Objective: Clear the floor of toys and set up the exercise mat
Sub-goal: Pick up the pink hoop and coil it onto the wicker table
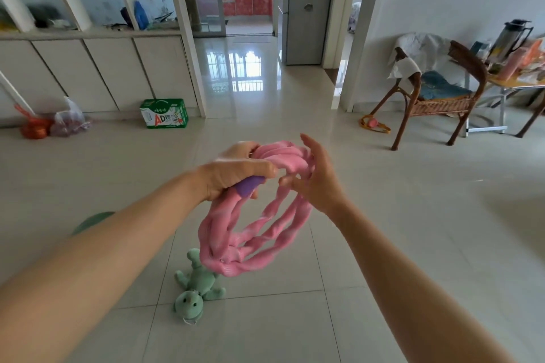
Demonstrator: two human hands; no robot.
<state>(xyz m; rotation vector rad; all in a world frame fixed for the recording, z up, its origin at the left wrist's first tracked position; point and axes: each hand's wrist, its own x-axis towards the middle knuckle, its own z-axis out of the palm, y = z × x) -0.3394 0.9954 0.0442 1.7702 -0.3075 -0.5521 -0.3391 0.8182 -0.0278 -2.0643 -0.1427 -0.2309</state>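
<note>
Several coils of a pink jump rope (259, 224) hang between both hands: the left hand (233, 174) is clenched around its purple handle (249, 186), the right hand (315, 177) spread loosely against the coils. Below the rope, a green teddy bear (196, 286) lies on the tiled floor (383, 215).

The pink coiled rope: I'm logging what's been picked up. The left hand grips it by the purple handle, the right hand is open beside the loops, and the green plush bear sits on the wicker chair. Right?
One slip: the green plush bear lies on the tiled floor below the loops, not on the wicker chair, as the head view shows. The left hand does grip the pink coiled rope at the purple handle, with the right hand open beside the loops.
</note>
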